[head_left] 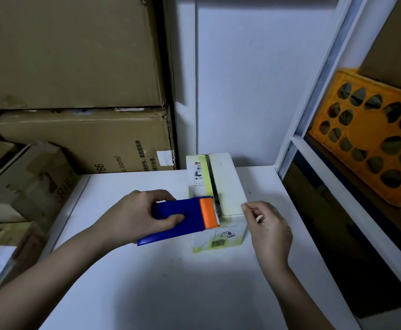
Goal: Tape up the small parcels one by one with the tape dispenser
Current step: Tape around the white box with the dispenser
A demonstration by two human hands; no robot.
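A small white and pale-yellow parcel (225, 177) lies on the white table (147, 282), its top flaps meeting at a dark seam that runs away from me. My left hand (135, 215) grips a blue tape dispenser (178, 222) whose orange toothed head rests on the near end of the parcel's top. My right hand (269, 229) is at the parcel's near right corner, thumb and forefinger pinched together at the edge. Whether they hold a tape end, I cannot tell.
Large cardboard boxes (75, 67) are stacked at the back left, with smaller cartons (28, 182) along the table's left side. A white wall panel stands behind the parcel. On the right, a white shelf frame (313, 91) holds an orange plastic crate (373, 136).
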